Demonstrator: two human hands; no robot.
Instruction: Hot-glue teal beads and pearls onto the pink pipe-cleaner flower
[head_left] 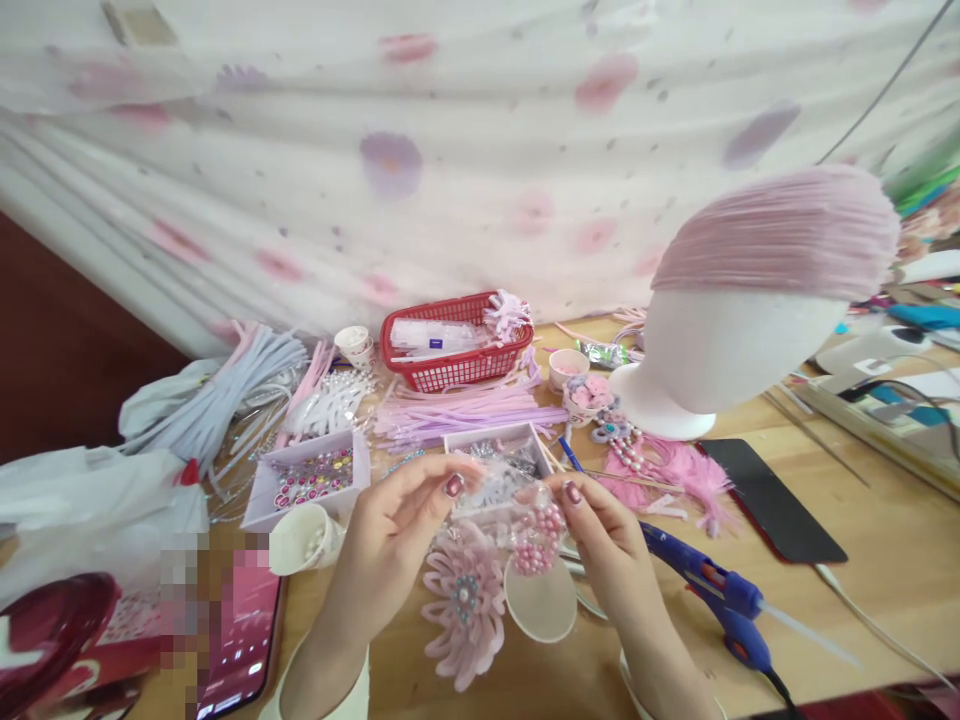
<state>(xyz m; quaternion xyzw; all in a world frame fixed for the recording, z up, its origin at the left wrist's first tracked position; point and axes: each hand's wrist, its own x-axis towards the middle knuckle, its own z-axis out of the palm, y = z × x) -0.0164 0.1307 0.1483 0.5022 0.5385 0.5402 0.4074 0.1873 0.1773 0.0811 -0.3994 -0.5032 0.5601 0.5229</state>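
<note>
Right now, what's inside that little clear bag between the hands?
Shiny pink beads show through the clear bag, bunched low. Whatever sits behind those front beads is covered.

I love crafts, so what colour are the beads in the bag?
Pink beads, best seen in the head view.

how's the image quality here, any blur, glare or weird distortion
Head view: light is soft, shadows faint; head view: left hand and right hand fairly clear, the plastic bag of pink beads shiny and a bit smeared; head view: wide-angle stretch seems to skew the white mannequin head; head view: blocky pixels at lower left.
</note>
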